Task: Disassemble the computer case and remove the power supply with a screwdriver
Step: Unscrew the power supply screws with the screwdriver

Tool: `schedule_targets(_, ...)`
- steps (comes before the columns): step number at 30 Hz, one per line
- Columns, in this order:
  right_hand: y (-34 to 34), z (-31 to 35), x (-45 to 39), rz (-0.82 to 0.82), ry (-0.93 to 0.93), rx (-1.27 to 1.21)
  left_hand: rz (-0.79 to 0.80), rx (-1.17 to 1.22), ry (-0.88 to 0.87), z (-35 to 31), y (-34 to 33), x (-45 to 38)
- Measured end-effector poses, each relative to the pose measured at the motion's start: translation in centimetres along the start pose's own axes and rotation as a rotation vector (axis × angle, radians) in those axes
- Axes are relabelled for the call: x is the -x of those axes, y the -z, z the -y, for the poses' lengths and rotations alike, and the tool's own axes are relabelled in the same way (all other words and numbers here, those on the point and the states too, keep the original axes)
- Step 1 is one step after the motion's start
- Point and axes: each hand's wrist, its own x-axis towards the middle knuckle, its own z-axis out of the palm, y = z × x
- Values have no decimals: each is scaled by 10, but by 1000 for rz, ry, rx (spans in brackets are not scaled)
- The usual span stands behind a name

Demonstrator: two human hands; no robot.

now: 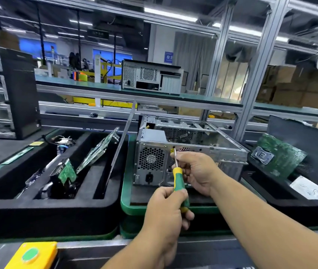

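Head view: both hands grip a green-yellow screwdriver (179, 183) against the open silver computer case (189, 150), left hand (166, 212) on handle, right hand (195, 171) pinching shaft.

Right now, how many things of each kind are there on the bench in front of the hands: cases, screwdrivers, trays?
Cases: 1, the open case
Screwdrivers: 1, the screwdriver, gripped by the left hand, its shaft steadied by the right hand
Trays: 3, black tray, green tray, right tray
Total: 5
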Motion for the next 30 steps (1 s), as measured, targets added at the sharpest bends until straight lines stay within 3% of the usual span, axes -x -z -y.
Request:
schedule_targets(15,-6,0,-1,-7,-48,-159,59,100,88,-24,1,7)
schedule_targets(23,-14,6,-4,-6,-172,-191,216,559,360,-41,-4,13)
schedule_targets(30,-13,11,-4,151,-299,-383,354,802,425,-49,-12,19)
